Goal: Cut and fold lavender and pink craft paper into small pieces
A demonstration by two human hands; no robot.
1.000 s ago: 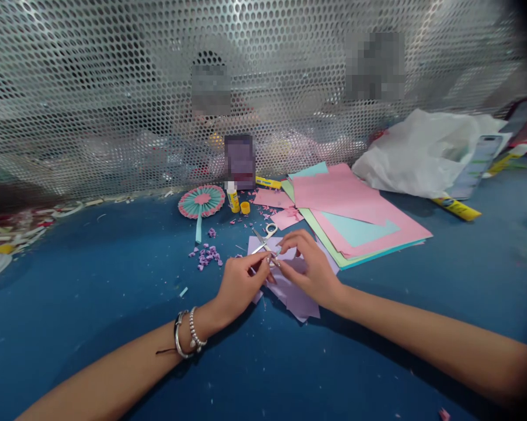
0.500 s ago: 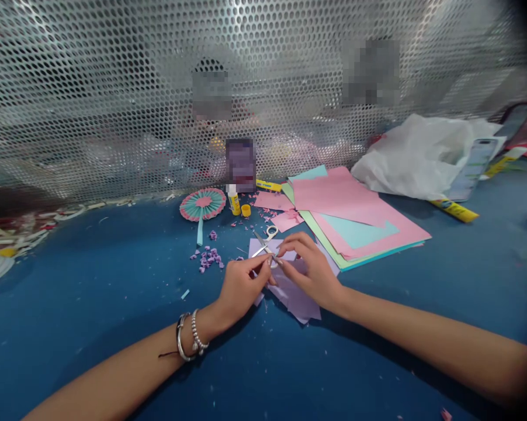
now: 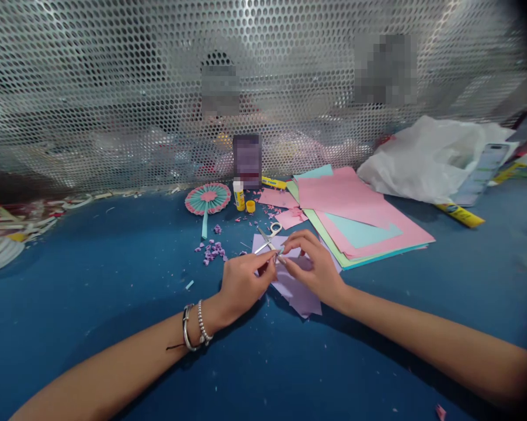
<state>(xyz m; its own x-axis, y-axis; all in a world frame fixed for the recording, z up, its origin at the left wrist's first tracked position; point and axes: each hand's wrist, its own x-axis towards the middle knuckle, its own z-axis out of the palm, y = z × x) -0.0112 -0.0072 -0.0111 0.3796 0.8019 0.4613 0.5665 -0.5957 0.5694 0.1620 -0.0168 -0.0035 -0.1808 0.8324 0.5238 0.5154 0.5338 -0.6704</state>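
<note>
Over sheets of purple paper (image 3: 301,295), my left hand (image 3: 248,283) and my right hand (image 3: 314,269) meet at the fingertips. Both hands are closed in a pinch around something tiny, too small to make out. Just behind the fingertips lie scissors (image 3: 276,228) with white handles and spread blades, partly hidden by my fingers. Small crumpled purple paper bits (image 3: 214,251) are heaped left of the paper. A pleated pink and teal paper fan (image 3: 208,199) with a teal handle lies farther back.
An uncapped glue stick (image 3: 239,197) stands beside its yellow cap (image 3: 250,206). Pink, green and blue paper sheets (image 3: 377,204) are stacked on the right. Behind them are a white plastic bag (image 3: 416,158), a phone (image 3: 482,172) and a yellow tube (image 3: 460,215). Perforated metal (image 3: 114,88) closes the back.
The whole view has shifted slightly, with things now a little farther right. My hands stay together at the fingertips, with only small finger movements.
</note>
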